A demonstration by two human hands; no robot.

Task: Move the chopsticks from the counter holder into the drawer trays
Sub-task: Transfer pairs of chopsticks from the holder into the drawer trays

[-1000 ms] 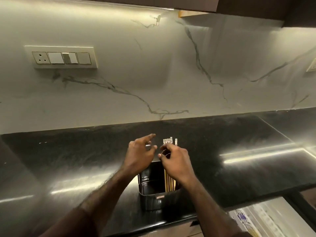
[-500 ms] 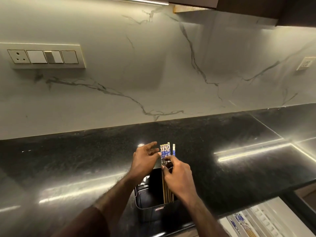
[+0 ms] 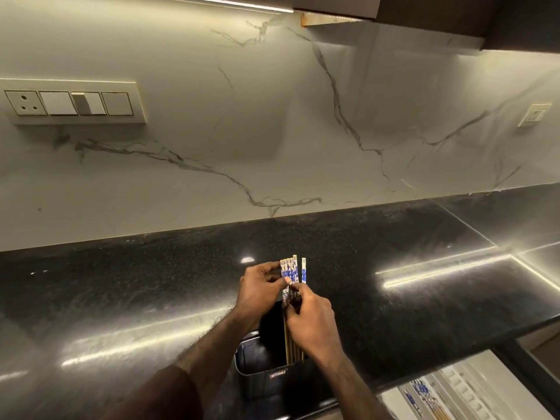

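Note:
Several chopsticks (image 3: pixel 290 269) with blue-and-white patterned tops stand upright in a black holder (image 3: pixel 257 363) near the front edge of the dark counter (image 3: pixel 151 292). My left hand (image 3: pixel 260 294) pinches the patterned tops from the left. From the right, my right hand (image 3: pixel 312 322) closes its fingers around the same bundle lower down. One chopstick (image 3: pixel 304 270) stands slightly apart on the right. An open drawer with white trays (image 3: pixel 460 386) shows at the bottom right, with a few chopsticks (image 3: pixel 424 398) lying in it.
A marble backsplash (image 3: pixel 272 131) rises behind the counter, with a switch plate (image 3: pixel 69 103) at left and a socket (image 3: pixel 535 115) at right. Dark upper cabinets (image 3: pixel 454 16) hang overhead. The counter's front edge runs just behind the open drawer.
My left hand has gone from spread open beside the chopsticks to pinching their tops. Both hands now hold the bundle. The view has tilted, so the holder sits lower in frame.

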